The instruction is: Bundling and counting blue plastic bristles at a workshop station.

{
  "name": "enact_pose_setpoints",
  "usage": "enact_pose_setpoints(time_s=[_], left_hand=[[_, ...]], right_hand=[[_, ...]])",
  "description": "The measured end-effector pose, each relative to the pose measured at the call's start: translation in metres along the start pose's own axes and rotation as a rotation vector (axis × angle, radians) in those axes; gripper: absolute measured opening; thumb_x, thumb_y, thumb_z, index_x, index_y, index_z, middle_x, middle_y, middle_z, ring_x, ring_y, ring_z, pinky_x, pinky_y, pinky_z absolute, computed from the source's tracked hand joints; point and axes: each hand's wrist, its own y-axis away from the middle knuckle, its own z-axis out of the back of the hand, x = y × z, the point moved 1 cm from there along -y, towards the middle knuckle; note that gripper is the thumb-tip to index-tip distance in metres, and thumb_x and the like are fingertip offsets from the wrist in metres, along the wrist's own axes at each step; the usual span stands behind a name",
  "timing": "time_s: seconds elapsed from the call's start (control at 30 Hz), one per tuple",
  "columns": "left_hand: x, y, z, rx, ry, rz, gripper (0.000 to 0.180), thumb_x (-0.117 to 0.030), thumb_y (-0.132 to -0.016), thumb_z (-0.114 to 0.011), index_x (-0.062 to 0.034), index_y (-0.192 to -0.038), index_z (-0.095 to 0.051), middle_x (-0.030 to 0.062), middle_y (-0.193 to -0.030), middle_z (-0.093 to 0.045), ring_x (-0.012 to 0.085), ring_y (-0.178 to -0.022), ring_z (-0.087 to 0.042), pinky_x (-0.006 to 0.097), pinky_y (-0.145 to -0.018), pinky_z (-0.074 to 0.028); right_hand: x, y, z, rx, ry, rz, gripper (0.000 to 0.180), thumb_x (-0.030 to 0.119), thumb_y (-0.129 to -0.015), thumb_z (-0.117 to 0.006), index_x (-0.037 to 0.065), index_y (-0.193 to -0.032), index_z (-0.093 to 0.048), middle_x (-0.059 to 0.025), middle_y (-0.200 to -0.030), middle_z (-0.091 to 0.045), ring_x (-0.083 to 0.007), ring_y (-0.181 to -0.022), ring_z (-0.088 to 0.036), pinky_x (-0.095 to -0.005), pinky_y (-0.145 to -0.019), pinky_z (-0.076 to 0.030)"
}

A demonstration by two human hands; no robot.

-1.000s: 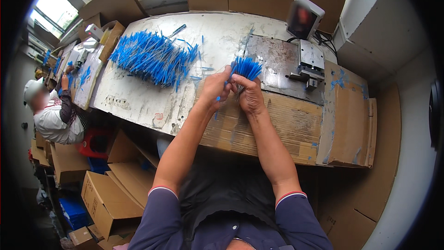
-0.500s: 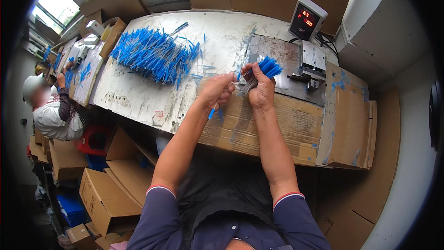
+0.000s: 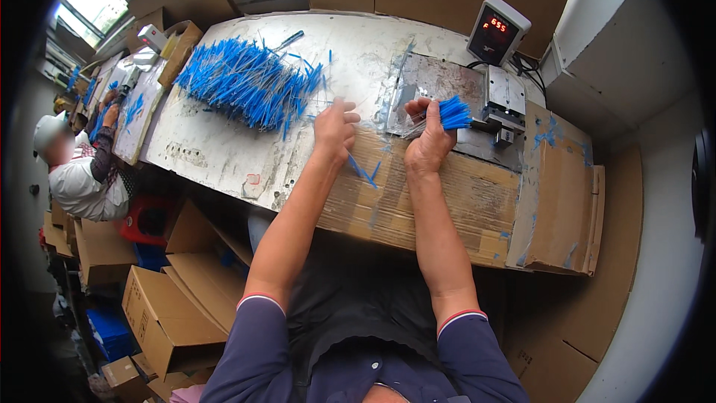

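Observation:
My right hand (image 3: 427,140) grips a small bundle of blue-tipped thin strands (image 3: 452,113), its blue ends pointing right at a small metal fixture (image 3: 501,121) on a grey metal plate (image 3: 436,83). My left hand (image 3: 335,129) hovers over the white worktable (image 3: 216,149), fingers curled, holding nothing I can see. A large pile of the same blue-tipped strands (image 3: 246,82) lies on the table to the left. Two loose blue pieces (image 3: 365,172) lie on the cardboard sheet (image 3: 440,201) between my hands.
A small box with a red digit display (image 3: 497,30) stands behind the fixture, cables beside it. Cardboard boxes (image 3: 160,313) are stacked on the floor at left. Another person (image 3: 78,172) sits at the far left by more blue strands. Boxes line the back wall.
My right hand has carried the blue bundle to the right, up to the metal fixture. My left hand has let go of the bundle and drawn away to the left.

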Motion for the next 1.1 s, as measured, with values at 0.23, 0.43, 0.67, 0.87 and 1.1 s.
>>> enact_pose_setpoints(time_s=[0.23, 0.43, 0.67, 0.87, 1.1], left_hand=[[-0.029, -0.001, -0.006, -0.028, 0.019, -0.259, 0.046, -0.044, -0.112, -0.041, -0.001, -0.112, -0.058, 0.0046, -0.077, -0.061, 0.003, -0.042, -0.034, 0.022, -0.035, -0.024], [-0.053, -0.001, -0.036, 0.034, -0.001, -0.459, 0.049, -0.045, -0.113, -0.039, -0.0005, -0.112, -0.058, 0.0053, -0.076, -0.061, 0.0031, -0.041, -0.033, 0.022, -0.036, -0.023], [-0.058, -0.028, -0.023, -0.122, 0.372, -0.121, 0.048, -0.047, -0.113, -0.034, -0.0051, -0.109, -0.057, 0.0039, -0.074, -0.057, 0.0093, -0.044, -0.03, 0.027, -0.04, -0.024], [-0.037, -0.031, -0.017, -0.113, 0.301, -0.054, 0.047, -0.048, -0.112, -0.036, -0.0059, -0.108, -0.058, 0.0038, -0.073, -0.057, 0.0095, -0.045, -0.031, 0.027, -0.04, -0.024], [-0.028, -0.043, 0.008, -0.096, 0.517, 0.007, 0.05, -0.047, -0.113, -0.03, -0.0063, -0.105, -0.058, 0.0057, -0.076, -0.057, 0.0108, -0.048, -0.035, 0.026, -0.04, -0.026]], right_hand=[[0.011, 0.024, -0.017, 0.205, 0.437, 0.331, 0.007, 0.007, -0.1, -0.066, 0.002, -0.103, -0.063, -0.0058, -0.089, -0.072, -0.012, -0.073, -0.065, -0.0278, -0.069, -0.054], [0.016, 0.041, -0.025, 0.613, 0.461, -0.374, 0.012, 0.003, -0.092, -0.073, 0.001, -0.103, -0.07, -0.0021, -0.083, -0.071, -0.0055, -0.063, -0.056, -0.0234, -0.054, -0.044], [0.022, 0.04, -0.028, 0.688, 0.453, -0.403, 0.022, 0.0, -0.086, -0.078, 0.002, -0.108, -0.073, -0.0032, -0.091, -0.074, -0.0057, -0.067, -0.058, -0.0225, -0.056, -0.044], [0.023, 0.04, -0.025, 0.691, 0.293, -0.364, 0.023, 0.004, -0.086, -0.081, 0.003, -0.108, -0.074, -0.0079, -0.105, -0.077, -0.0116, -0.082, -0.067, -0.0268, -0.067, -0.051], [0.013, 0.013, -0.016, 0.275, -0.049, -0.283, 0.018, 0.003, -0.091, -0.076, 0.003, -0.108, -0.069, -0.0093, -0.09, -0.073, -0.021, -0.08, -0.072, -0.0339, -0.071, -0.058]])
